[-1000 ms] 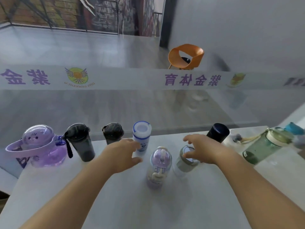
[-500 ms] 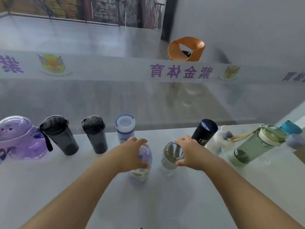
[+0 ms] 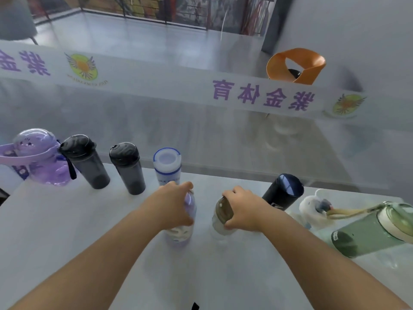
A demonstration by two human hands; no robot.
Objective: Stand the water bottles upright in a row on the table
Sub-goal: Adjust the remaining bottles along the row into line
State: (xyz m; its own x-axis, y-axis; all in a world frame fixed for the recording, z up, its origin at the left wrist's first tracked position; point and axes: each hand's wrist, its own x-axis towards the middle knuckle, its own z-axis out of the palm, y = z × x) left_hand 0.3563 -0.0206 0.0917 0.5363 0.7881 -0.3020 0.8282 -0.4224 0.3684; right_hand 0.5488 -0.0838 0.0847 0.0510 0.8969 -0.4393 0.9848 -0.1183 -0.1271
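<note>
Two bottles gripped, one per hand: left hand (image 3: 173,205) wrapped around the top of the lilac bottle (image 3: 182,229), right hand (image 3: 243,208) closed on the olive lid of the clear bottle (image 3: 220,220); both upright mid-desk (image 3: 67,238). Back row, standing: purple jug (image 3: 38,157), two dark shakers (image 3: 86,162) (image 3: 128,167), white bottle (image 3: 167,165). Right side: black tumbler (image 3: 282,192) upright, white bottle (image 3: 314,209) and green bottle (image 3: 371,231) lying down.

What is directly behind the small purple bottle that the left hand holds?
The white bottle with the blue-ringed cap stands behind the small purple bottle. The left hand covers its lower part, so whether they touch cannot be seen.
</note>
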